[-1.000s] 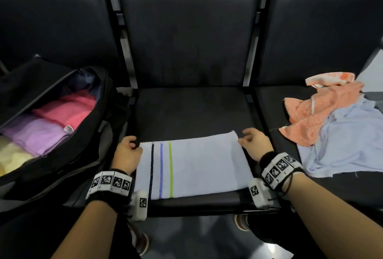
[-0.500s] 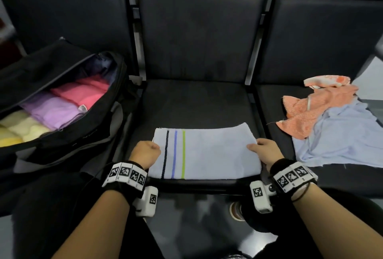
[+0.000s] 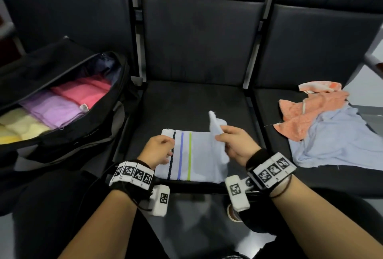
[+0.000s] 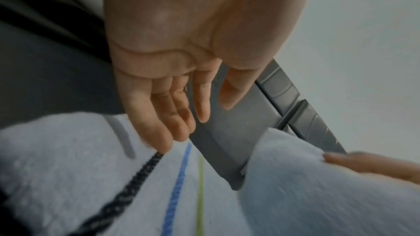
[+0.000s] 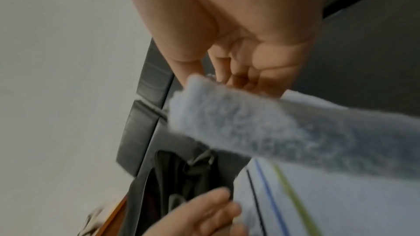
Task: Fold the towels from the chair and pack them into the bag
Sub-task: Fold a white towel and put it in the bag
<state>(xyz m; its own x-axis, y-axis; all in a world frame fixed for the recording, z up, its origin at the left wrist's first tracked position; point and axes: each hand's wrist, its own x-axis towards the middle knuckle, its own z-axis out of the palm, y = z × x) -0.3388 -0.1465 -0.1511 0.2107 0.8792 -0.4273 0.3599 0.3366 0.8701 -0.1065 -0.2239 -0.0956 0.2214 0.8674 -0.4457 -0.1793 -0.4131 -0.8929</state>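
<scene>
Right hand pinches striped towel edge — left hand relaxed, fingertips hidden.

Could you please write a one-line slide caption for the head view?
Right hand lifts the striped towel's end to fold it; left hand rests at the striped end.

Both forearms come up from the bottom of the head view, each wrist wearing a black band with white coded marker blocks. The left hand sits left of centre, knuckles up, fingers loosely extended and slightly bent, tips just at the towel near its dark stripe, gripping nothing. The right hand is right of centre, a bit higher, fingers and thumb pinching the towel's lifted right end, which stands up above the knuckles. The two hands are near each other, not touching.
</scene>
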